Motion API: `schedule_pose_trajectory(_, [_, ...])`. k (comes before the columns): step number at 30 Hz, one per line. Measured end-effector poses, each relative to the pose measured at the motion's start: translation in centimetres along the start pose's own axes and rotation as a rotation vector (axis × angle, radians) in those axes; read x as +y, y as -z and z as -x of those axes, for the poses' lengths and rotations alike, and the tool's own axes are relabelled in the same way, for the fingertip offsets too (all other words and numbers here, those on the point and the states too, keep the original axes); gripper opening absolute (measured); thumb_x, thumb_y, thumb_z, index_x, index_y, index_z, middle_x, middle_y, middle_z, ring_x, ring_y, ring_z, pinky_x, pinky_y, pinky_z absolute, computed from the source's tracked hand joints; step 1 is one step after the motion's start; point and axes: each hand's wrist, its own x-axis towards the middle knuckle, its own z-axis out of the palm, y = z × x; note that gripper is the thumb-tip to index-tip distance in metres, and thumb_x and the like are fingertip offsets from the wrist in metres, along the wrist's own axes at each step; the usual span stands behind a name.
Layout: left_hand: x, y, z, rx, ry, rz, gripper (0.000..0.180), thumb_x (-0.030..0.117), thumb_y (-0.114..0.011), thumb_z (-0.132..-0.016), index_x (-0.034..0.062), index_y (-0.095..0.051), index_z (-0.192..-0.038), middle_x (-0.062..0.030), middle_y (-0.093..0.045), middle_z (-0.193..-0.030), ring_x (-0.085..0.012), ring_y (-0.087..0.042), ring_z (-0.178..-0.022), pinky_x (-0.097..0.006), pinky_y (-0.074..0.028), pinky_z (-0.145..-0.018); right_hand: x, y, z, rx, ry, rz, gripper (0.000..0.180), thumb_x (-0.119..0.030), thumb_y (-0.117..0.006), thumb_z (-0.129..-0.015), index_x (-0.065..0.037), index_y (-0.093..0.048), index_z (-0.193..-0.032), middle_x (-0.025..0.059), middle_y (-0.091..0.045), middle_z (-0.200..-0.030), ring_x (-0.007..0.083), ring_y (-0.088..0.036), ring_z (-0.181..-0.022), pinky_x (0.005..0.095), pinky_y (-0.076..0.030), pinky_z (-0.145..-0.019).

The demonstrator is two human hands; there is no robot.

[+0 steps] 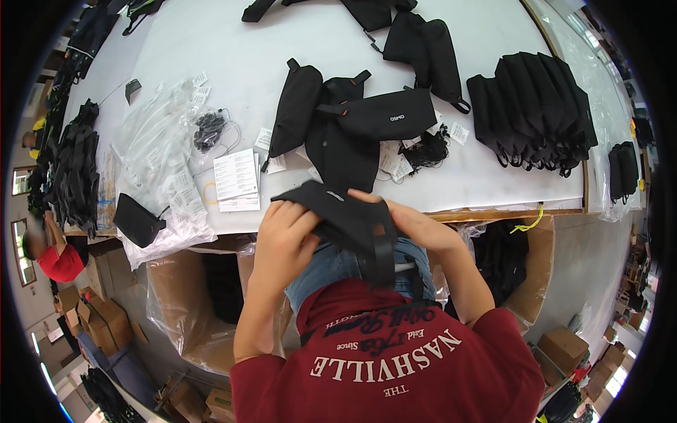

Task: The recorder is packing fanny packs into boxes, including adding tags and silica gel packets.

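My left hand [285, 229] grips the left edge of a black fabric pouch [335, 211] with its fingers curled over it. At the pouch's right side my right hand [416, 222] holds on, part of its fingers hidden behind the fabric. A black strap hangs from the pouch over my lap, just in front of the table edge. Beyond it on the white table lie several similar black pouches [384, 116] in a loose pile, with small zipper pulls or loops. White paper slips [238, 176] are stacked to the left of my hands.
Clear plastic bags [159, 148] spread over the table's left, a black pouch [139, 220] on them. Black cords [427, 151] lie by the pile. A row of black pouches [532, 113] stands at right. Cardboard boxes [180, 310] sit below the table edge. A person in red [60, 261] is far left.
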Motion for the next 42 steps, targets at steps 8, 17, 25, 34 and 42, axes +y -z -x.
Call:
schedule_pose_trajectory(8, [0.4, -0.2, -0.1, 0.141, 0.339, 0.219, 0.017, 0.009, -0.067, -0.081, -0.0016, -0.061, -0.092, -0.013, -0.06, -0.092, -0.0336, -0.058, -0.078, -0.036, -0.046, -0.068, 2.4, 0.6, 0.9, -0.338, -0.102, 0.133, 0.077, -0.028, -0.064, -0.089, -0.004, -0.02, -0.147, 0.0178, -0.057, -0.12, 0.0228, -0.055, -0.113, 0.0374, -0.04, -0.1])
schedule_pose_trajectory(17, [2.2, -3.9, -0.9, 0.27, 0.462, 0.054, 0.014, 0.012, -0.064, -0.082, -0.0004, -0.057, -0.085, -0.0148, -0.057, -0.077, -0.0347, -0.057, -0.071, -0.041, -0.044, -0.061, 5.5, -2.6, -1.2, 0.083, -0.012, 0.114, 0.101, -0.015, -0.077, -0.078, 0.001, -0.006, -0.147, 0.0121, -0.05, -0.125, 0.018, -0.05, -0.116, 0.0327, -0.043, -0.097])
schedule_pose_trajectory(25, [0.7, -2.5, 0.1, 0.338, 0.606, 0.335, 0.024, 0.019, -0.062, -0.089, -0.0039, -0.058, -0.092, -0.0197, -0.06, -0.078, -0.0323, -0.057, -0.067, -0.035, -0.045, -0.062, 4.3, 0.4, -0.4, 0.363, 0.049, 0.147, 0.054, -0.01, -0.073, -0.081, -0.001, -0.048, -0.128, -0.0003, -0.062, -0.083, 0.0061, -0.058, -0.075, 0.0186, -0.045, -0.071])
schedule_pose_trajectory(34, [0.1, 0.0, 1.9, 0.178, 0.697, 0.301, 0.024, 0.017, -0.067, -0.083, -0.0043, -0.057, -0.087, -0.0152, -0.055, -0.071, -0.023, -0.05, -0.062, -0.032, -0.042, -0.061, 0.9, 1.2, -0.1, 0.377, 0.139, -0.286, 0.014, -0.014, -0.047, -0.092, -0.003, -0.051, -0.1, 0.0192, -0.065, -0.101, 0.0144, -0.059, -0.063, 0.0266, -0.05, -0.058])
schedule_pose_trajectory(42, [0.6, -1.3, 1.7, 0.052, 0.549, 0.257, 0.021, 0.016, -0.068, -0.082, -0.0025, -0.059, -0.086, -0.0157, -0.057, -0.077, -0.0333, -0.054, -0.071, -0.035, -0.044, -0.064, 0.5, 2.6, -0.9, 0.415, 0.165, -0.247, 0.021, -0.006, -0.051, -0.08, -0.005, -0.049, -0.101, 0.015, -0.065, -0.099, 0.0088, -0.055, -0.069, 0.0197, -0.043, -0.059])
